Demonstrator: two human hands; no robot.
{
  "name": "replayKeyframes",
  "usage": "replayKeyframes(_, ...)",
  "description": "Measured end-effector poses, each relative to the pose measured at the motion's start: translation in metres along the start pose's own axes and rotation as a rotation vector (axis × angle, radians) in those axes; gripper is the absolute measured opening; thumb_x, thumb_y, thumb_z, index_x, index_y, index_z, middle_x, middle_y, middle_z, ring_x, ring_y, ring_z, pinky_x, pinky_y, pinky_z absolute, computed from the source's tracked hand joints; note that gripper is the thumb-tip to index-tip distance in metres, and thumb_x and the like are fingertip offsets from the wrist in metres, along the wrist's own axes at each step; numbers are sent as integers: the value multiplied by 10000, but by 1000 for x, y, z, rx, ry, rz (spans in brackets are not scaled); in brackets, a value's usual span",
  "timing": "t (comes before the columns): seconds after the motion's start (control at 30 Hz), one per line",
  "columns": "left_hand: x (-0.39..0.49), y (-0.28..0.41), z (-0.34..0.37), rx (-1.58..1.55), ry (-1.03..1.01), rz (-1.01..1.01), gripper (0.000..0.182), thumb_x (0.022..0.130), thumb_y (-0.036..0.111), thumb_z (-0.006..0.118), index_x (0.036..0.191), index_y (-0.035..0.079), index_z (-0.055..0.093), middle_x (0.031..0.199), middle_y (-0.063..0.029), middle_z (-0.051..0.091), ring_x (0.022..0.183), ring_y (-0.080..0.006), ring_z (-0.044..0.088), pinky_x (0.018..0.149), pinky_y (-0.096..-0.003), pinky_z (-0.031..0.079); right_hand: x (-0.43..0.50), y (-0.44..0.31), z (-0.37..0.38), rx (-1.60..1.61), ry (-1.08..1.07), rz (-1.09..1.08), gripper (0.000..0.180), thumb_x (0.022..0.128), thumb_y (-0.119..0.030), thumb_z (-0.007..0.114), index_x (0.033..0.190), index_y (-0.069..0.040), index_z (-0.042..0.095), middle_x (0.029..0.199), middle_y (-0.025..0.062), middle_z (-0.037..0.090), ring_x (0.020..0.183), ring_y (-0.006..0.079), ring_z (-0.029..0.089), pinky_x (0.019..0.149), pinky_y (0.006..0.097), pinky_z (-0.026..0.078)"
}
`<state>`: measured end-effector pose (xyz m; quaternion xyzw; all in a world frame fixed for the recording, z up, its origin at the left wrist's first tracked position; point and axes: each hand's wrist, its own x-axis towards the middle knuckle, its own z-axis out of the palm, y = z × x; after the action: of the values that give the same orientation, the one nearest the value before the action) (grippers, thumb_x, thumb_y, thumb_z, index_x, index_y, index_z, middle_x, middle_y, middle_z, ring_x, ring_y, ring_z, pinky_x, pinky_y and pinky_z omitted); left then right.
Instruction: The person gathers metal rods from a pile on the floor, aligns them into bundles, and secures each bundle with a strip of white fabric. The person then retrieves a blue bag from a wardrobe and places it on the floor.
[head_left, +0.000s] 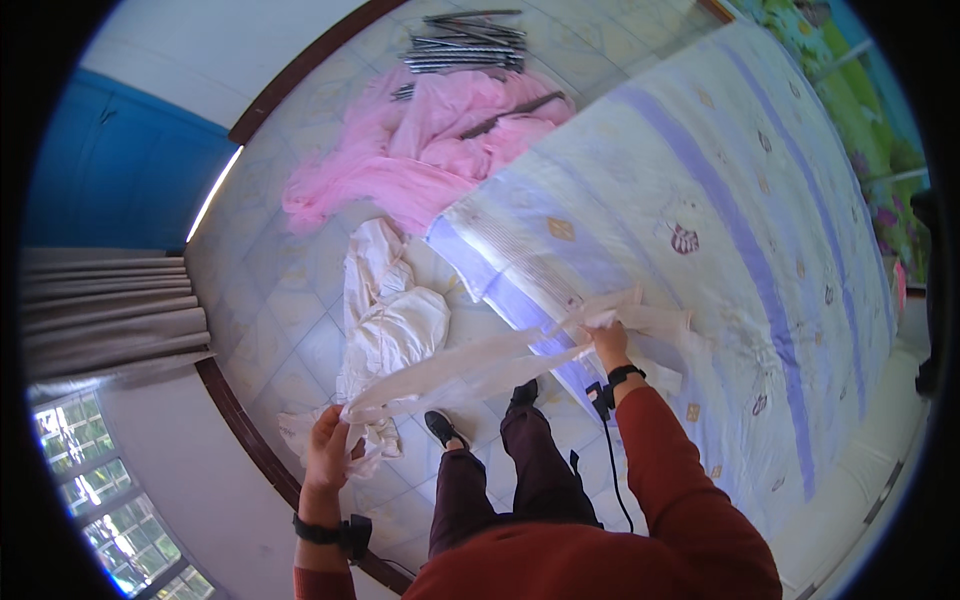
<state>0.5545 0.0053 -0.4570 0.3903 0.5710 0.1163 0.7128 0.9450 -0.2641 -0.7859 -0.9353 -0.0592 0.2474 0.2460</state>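
Observation:
A long strip of thin, pale cloth (457, 379) stretches between my two hands. My left hand (328, 444) grips one end at the lower left, above the tiled floor. Over the near edge of the bed, my right hand (607, 341) holds the other end, and loose folds of it spread past the hand onto the bed. Beneath the strip, a crumpled white cloth (397, 322) lies on the floor between the bed and the wall. The bed's cover (637, 202) is white with purple stripes and small printed motifs.
Pink netting (450, 135) is heaped on the floor beyond the bed corner, with a bundle of metal tubes (469, 49) behind it. A blue door (120, 165), a grey curtain (112, 311) and a barred window (112, 495) line the left side. My shoes (444, 429) stand on the tiles.

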Motion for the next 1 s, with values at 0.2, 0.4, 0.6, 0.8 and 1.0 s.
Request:
replayKeyframes(0.2, -52, 6, -108, -83, 335, 58, 112, 959, 204, 576, 981, 109, 630, 835, 12, 630, 602, -55, 540, 484, -193, 428, -23, -31, -42, 862, 78, 505, 375, 830, -243, 592, 1081, 35, 606, 991, 181, 644, 807, 273, 627, 632, 373, 507)
replayKeyframes(0.4, -81, -11, -204, -160, 295, 89, 127, 960, 233, 589, 930, 115, 622, 827, 25, 621, 657, -78, 585, 515, -221, 469, -69, -86, -91, 1308, -6, 435, 304, 924, -190, 539, 1180, -26, 524, 994, 124, 634, 906, 259, 649, 769, 407, 539)
replayKeyframes(0.6, -72, 16, -276, -302, 306, 199, 118, 946, 234, 599, 965, 121, 626, 906, 1, 639, 730, -131, 638, 534, -255, 501, -126, -166, -109, 1287, -138, 330, 288, 930, -290, 591, 1126, -80, 575, 961, 95, 635, 818, 209, 612, 785, 393, 531)
replayKeyframes(0.8, -70, 85, -346, -445, 558, 421, 298, 918, 337, 617, 1098, 101, 617, 984, -50, 636, 846, -201, 631, 633, -335, 537, -141, -274, -101, 1349, -456, 306, 260, 932, -331, 601, 1033, -92, 579, 982, 90, 644, 555, 99, 440, 576, 246, 418)
replayKeyframes(1.0, -127, 111, -413, -570, 854, 581, 382, 898, 410, 618, 1164, 136, 607, 874, -59, 635, 812, -209, 636, 567, -355, 555, -97, -386, -79, 1308, -584, 262, 137, 915, -245, 596, 947, -126, 534, 1034, 119, 667, 467, 60, 294, 487, 198, 323)
